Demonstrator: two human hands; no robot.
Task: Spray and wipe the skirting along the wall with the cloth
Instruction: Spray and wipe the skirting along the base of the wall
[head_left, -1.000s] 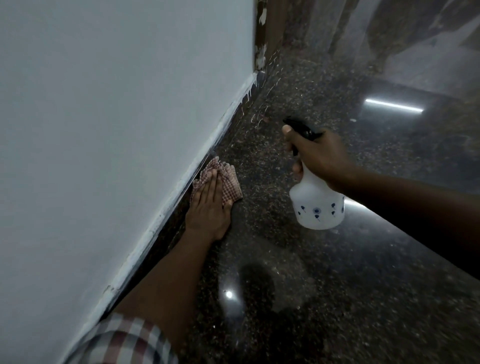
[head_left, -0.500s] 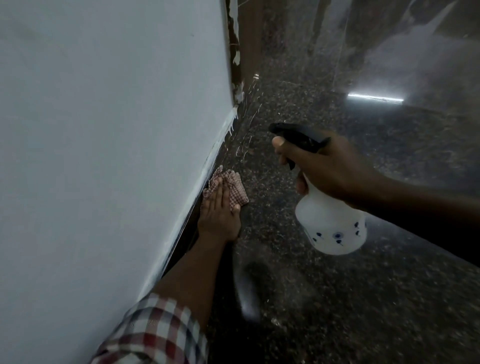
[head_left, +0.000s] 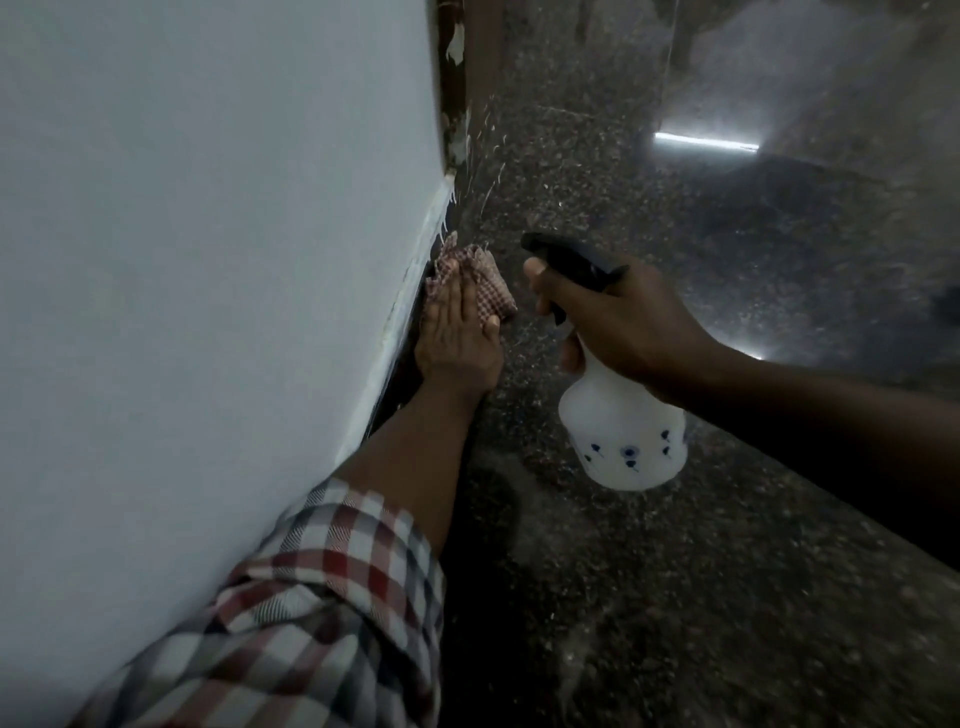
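My left hand (head_left: 457, 338) lies flat on a red-and-white checked cloth (head_left: 480, 283) and presses it against the dark skirting (head_left: 402, 374) at the foot of the white wall (head_left: 208, 260). To its right, my right hand (head_left: 623, 322) grips the neck of a white spray bottle (head_left: 628, 431) with a black trigger head, held above the floor with the nozzle pointing toward the skirting. Most of the cloth is hidden under my fingers.
The dark speckled polished floor (head_left: 675, 571) stretches right and ahead, showing a bright strip-light reflection (head_left: 706, 140). A brown door frame with peeling paint (head_left: 457, 78) ends the wall ahead. My checked sleeve (head_left: 311, 597) runs close along the wall.
My left hand and the cloth have slid forward along the skirting toward the door frame. My right hand with the bottle has followed, staying beside the cloth.
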